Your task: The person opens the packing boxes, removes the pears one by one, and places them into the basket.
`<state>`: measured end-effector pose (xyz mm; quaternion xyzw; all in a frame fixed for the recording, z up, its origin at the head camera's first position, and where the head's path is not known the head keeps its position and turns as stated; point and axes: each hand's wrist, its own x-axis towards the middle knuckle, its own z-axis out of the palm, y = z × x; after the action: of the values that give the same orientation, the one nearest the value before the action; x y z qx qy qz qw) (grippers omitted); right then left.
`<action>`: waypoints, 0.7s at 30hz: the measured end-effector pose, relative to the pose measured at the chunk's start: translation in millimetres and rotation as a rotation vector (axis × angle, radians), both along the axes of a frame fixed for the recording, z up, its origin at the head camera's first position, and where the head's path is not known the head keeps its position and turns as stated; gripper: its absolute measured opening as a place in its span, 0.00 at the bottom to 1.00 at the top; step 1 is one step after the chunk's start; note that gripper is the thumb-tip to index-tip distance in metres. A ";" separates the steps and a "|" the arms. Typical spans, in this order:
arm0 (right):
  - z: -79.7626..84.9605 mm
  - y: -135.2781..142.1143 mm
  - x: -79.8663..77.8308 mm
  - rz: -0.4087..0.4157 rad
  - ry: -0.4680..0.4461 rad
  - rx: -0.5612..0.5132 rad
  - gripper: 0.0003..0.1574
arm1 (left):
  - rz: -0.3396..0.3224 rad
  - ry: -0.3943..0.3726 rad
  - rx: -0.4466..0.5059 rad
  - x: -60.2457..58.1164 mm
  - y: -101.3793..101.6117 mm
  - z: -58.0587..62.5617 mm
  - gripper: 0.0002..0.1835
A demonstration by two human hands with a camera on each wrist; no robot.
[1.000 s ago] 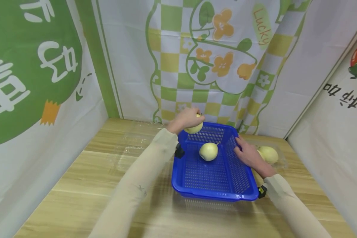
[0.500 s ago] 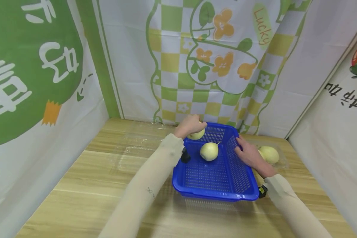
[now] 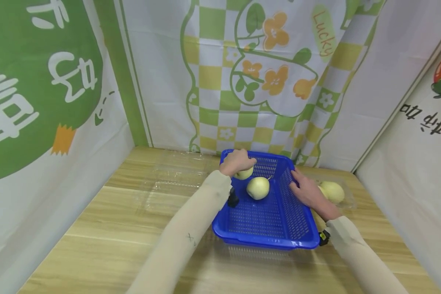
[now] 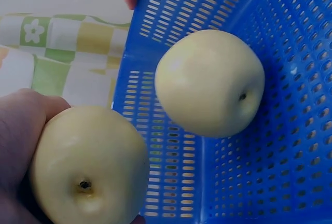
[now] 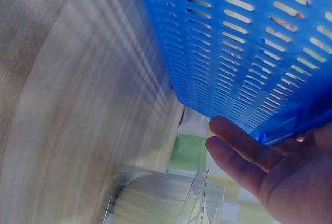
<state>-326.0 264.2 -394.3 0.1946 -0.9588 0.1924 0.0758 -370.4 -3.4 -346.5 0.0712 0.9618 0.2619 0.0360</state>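
Note:
My left hand (image 3: pixel 238 161) holds a pale yellow pear (image 4: pixel 91 167) by its top, low inside the far left part of a blue perforated basket (image 3: pixel 257 240). In the left wrist view, the dimpled end of this pear faces the camera. Close to its right, a second pear (image 3: pixel 258 188) lies on the basket floor, its stem toward the far right. My right hand (image 3: pixel 310 192) grips the basket's right rim, thumb on the inside. The right wrist view shows fingers (image 5: pixel 241 149) against the outer side, under the rim.
Right of the basket, a clear plastic box (image 3: pixel 349 198) holds pale pears (image 3: pixel 333 192), partly hidden by my right arm. An open clear plastic container (image 3: pixel 165 192) lies on the wooden table (image 3: pixel 92 228) to the left. A patterned curtain (image 3: pixel 235 102) hangs close behind the basket.
My left hand has moved down and slightly right, bringing its pear from above the basket's far left rim to inside the basket. My right hand stays on the rim.

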 end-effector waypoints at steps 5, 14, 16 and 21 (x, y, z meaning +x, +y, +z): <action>0.1 -1.3 0.5 -0.010 -0.014 -0.005 0.35 | 0.009 -0.010 -0.025 1.5 4.0 -4.1 0.22; 0.8 -0.4 0.7 -0.015 -0.007 0.004 0.35 | 0.024 -0.064 -0.027 -3.8 9.0 -16.2 0.18; 0.6 -0.5 0.8 -0.015 0.000 0.007 0.35 | 0.021 -0.063 -0.036 -5.0 9.8 -18.7 0.18; 0.1 -0.7 1.2 -0.011 0.007 0.010 0.35 | -0.016 -0.054 -0.097 -8.6 11.4 -23.6 0.18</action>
<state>-324.8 263.5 -394.2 0.1904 -0.9605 0.1867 0.0790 -378.9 8.0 -370.1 0.0700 0.9714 0.2166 0.0676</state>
